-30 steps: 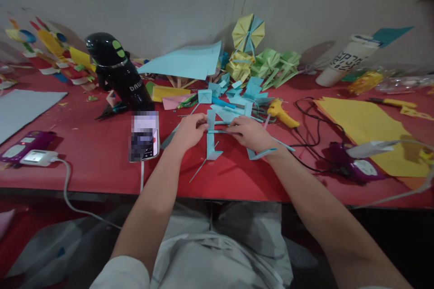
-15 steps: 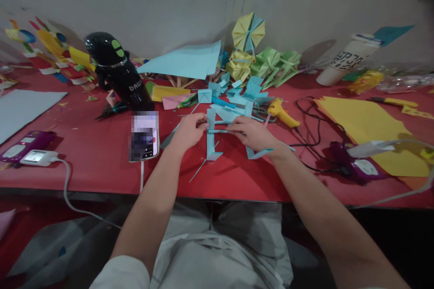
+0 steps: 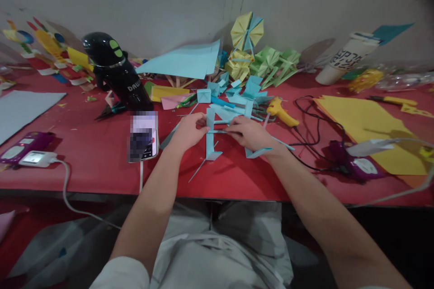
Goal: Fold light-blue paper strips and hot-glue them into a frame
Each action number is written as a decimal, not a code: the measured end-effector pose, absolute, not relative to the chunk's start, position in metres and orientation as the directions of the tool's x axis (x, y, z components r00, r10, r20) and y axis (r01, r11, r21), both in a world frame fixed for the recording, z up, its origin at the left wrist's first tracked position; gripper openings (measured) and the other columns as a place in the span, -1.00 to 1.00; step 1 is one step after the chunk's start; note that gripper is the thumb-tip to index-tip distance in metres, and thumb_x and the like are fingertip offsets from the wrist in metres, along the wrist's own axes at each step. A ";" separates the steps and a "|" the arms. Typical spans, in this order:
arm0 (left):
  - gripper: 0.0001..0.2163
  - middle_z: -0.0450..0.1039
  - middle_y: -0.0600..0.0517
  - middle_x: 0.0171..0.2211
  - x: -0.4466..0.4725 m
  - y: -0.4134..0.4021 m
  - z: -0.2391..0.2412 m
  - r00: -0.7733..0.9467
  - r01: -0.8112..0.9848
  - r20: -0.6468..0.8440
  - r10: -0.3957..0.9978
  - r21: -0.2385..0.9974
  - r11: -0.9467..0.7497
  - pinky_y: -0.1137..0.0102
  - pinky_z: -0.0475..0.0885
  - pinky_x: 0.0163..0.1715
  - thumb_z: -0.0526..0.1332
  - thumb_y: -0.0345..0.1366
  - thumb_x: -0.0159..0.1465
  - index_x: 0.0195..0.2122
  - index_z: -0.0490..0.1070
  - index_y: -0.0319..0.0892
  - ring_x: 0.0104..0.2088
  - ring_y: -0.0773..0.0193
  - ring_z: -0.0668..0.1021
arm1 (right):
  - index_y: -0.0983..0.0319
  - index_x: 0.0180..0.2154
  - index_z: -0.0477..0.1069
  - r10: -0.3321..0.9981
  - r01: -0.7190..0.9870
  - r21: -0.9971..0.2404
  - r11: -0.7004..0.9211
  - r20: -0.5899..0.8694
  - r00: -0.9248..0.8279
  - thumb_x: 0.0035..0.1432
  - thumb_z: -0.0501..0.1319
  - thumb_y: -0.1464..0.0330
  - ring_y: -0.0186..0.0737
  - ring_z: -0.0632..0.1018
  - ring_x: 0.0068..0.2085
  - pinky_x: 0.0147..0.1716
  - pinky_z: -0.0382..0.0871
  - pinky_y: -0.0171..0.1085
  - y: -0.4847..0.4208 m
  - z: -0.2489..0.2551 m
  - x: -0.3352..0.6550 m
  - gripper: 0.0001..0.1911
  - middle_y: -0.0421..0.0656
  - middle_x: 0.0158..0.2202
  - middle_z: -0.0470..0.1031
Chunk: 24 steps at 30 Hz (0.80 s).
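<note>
My left hand [image 3: 192, 132] is closed, its fingertips pinching the edge of an upright light-blue folded paper strip [image 3: 210, 143] with a bent foot. From that strip a thin blue rolled-paper stick [image 3: 219, 132] runs across to my right hand [image 3: 250, 133], whose fingers are closed on its other end. A second blue paper stick lies just behind it. Below my right wrist, another folded blue paper piece [image 3: 258, 152] pokes out, partly hidden by the hand. A thin blue sliver [image 3: 196, 171] slants from the strip's foot over the red table.
Behind the hands lie blue paper pieces [image 3: 253, 88] and a yellow glue gun [image 3: 283, 113] with a black cord. A phone [image 3: 149, 137] and a black bottle [image 3: 122, 74] stand at left. Yellow paper sheets [image 3: 373, 131] and a purple power strip [image 3: 356, 162] are at right.
My left fingertips have shifted very slightly right against the strip, and the view has moved a little. Both hands keep their hold.
</note>
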State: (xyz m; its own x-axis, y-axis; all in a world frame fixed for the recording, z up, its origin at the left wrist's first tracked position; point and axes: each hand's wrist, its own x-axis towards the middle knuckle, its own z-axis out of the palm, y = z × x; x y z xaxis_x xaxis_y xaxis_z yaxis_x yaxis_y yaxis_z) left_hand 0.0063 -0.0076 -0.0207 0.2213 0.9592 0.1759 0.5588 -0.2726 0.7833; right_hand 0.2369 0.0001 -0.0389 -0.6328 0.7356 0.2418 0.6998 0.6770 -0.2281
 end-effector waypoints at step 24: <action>-0.79 0.56 0.00 -0.27 0.011 -0.008 -0.021 0.283 0.578 0.113 0.952 0.773 -0.263 0.29 0.46 -0.18 0.24 -0.50 0.04 -0.29 0.41 -0.18 -0.24 0.22 0.57 | 0.17 -0.14 0.60 0.698 0.665 -0.218 0.714 0.295 -0.652 0.32 0.09 0.42 -0.11 0.48 -0.13 -0.14 0.31 -0.18 0.002 -0.048 0.216 -0.71 -0.03 -0.15 0.55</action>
State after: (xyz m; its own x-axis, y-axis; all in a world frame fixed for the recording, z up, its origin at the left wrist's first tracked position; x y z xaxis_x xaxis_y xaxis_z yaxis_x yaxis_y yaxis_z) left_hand 0.0113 -0.0075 -0.0210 0.2827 0.9525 0.1134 0.5777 -0.2635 0.7726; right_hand 0.2158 0.0023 -0.0482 -0.6524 0.6981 0.2949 0.6653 0.7139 -0.2183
